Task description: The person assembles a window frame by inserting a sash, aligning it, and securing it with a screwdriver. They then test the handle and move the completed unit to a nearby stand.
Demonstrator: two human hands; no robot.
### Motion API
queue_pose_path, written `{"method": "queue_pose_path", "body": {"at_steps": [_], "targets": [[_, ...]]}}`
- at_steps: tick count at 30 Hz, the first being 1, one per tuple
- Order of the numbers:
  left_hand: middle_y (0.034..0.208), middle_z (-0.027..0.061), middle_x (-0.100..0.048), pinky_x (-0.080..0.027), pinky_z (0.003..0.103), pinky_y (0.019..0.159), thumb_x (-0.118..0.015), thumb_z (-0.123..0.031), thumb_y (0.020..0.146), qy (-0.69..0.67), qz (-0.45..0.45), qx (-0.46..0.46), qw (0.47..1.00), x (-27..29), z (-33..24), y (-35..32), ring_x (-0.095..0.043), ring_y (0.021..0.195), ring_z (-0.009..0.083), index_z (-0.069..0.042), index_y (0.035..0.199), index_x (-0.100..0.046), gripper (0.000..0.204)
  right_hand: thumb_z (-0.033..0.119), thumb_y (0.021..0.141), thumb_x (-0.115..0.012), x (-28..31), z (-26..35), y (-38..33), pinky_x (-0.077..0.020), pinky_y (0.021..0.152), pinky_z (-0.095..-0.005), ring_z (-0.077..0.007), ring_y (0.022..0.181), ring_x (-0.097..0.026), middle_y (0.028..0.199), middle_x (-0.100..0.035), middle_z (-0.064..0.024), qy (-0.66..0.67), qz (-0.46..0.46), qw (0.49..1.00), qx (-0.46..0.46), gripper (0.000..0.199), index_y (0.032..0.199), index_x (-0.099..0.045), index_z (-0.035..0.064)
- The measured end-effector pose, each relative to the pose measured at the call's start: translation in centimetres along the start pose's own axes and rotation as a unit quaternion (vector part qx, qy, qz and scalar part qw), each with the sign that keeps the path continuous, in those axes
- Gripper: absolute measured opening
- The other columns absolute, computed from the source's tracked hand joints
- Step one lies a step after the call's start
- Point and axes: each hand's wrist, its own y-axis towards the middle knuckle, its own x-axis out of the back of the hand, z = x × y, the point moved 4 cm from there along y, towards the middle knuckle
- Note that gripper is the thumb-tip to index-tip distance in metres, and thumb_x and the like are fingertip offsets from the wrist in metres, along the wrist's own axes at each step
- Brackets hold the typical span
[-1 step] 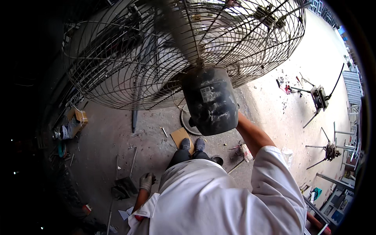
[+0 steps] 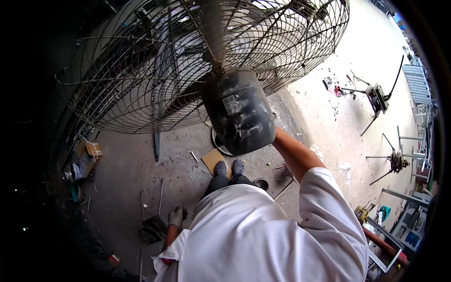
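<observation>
A large standing fan fills the upper part of the view, with its round wire guard (image 2: 127,103), a blade (image 2: 213,33) and a dusty black motor housing (image 2: 239,113) that bears a pale label. My right forearm reaches up behind the housing. The right hand itself is hidden there, so its fingers and grip do not show. Low at my left side hangs my left hand (image 2: 176,216) in a pale grey glove with dark patches. Its fingers look curled in, and whatever may be inside them is hidden. The hand stays well apart from the fan.
Flat cardboard (image 2: 216,162) lies under my shoes, beside the fan's round base (image 2: 220,141). A cardboard box (image 2: 93,151) stands at left. Metal stands with splayed legs (image 2: 377,98) are on the right floor. Metal rods and a dark plate (image 2: 152,229) lie near my left hand. Metal frames crowd the lower right.
The fan sits slightly farther left and higher in the picture, and the floor things at right have shifted too. My right arm is still behind the motor housing; my left hand hangs as before.
</observation>
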Motion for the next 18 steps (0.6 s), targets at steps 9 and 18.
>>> {"method": "queue_pose_path", "body": {"at_steps": [9, 18], "targets": [[0.087, 0.0058, -0.071, -0.054, 0.035, 0.058, -0.067, -0.032, 0.090, 0.133, 0.025, -0.024, 0.990, -1.1, -8.6, 8.1, -0.069, 0.069, 0.0200, -0.010, 0.105, -0.069, 0.026, 0.030, 0.100, -0.057, -0.9, -2.8, -16.4, -0.0529, 0.086, -0.0493, -0.0427, 0.096, -0.068, 0.103, -0.071, -0.0242, 0.122, 0.006, 0.953, -0.276, 0.032, 0.117, -0.066, 0.0047], [0.082, 0.0070, -0.068, -0.051, 0.032, 0.053, -0.067, -0.025, 0.090, 0.204, 0.069, -0.012, 0.977, -12.4, -17.7, 10.6, -0.064, 0.062, 0.0175, -0.006, 0.098, -0.067, 0.020, 0.039, 0.095, -0.054, 4.3, -15.2, -46.9, -0.0525, 0.082, -0.0500, -0.0448, 0.089, -0.070, 0.093, -0.071, -0.0270, -0.039, -0.122, 0.679, -0.723, 0.041, 0.105, -0.070, 0.0027]]}}
